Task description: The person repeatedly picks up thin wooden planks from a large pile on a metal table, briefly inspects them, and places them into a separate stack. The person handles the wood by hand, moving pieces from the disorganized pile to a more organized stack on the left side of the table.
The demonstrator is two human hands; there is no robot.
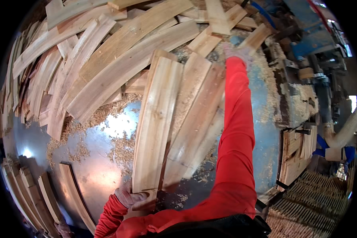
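Left hand (131, 197) grips plank stack (156, 123); right hand (236, 50) reaches a board (256, 38)

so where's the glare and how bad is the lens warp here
Head view: glare blooms on the metal table and again near its left edge; fisheye bends the wooden slats toward the black rim; the far right hand looks slightly soft, the left hand sharper.

Hidden ends and blurred far corner
The left hand (133, 197) covers the near end of a pale plank (156, 123); the right hand (237, 50) is blurred among boards at the tabletop's (99, 174) far edge
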